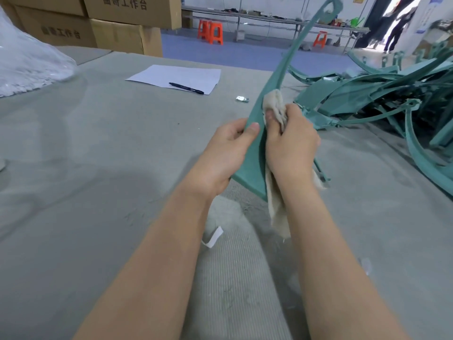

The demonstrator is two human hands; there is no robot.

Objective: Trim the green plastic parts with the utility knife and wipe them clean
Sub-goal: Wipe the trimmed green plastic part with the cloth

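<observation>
Clear bag: a clear bag (29, 65) lies at the far left edge of your table (98, 155).
Boxes: cardboard boxes (110, 28) are stacked behind the far left corner.
Paper: a sheet of paper (176, 76) lies near the far edge, with a pen (186, 88) on it.
Left hand: your left hand (228, 153) grips the wide lower end of the green part (272, 84), thumb on its face.
Green part: it is held above the table's middle, slanting up to the right.
Cloth: the cloth (274, 104) is pressed on the part's face, its tail hanging below your wrist.
Right hand: your right hand (291, 146) is curled round the cloth.
Pile: a pile of green parts (380, 94) lies along the right edge.
</observation>
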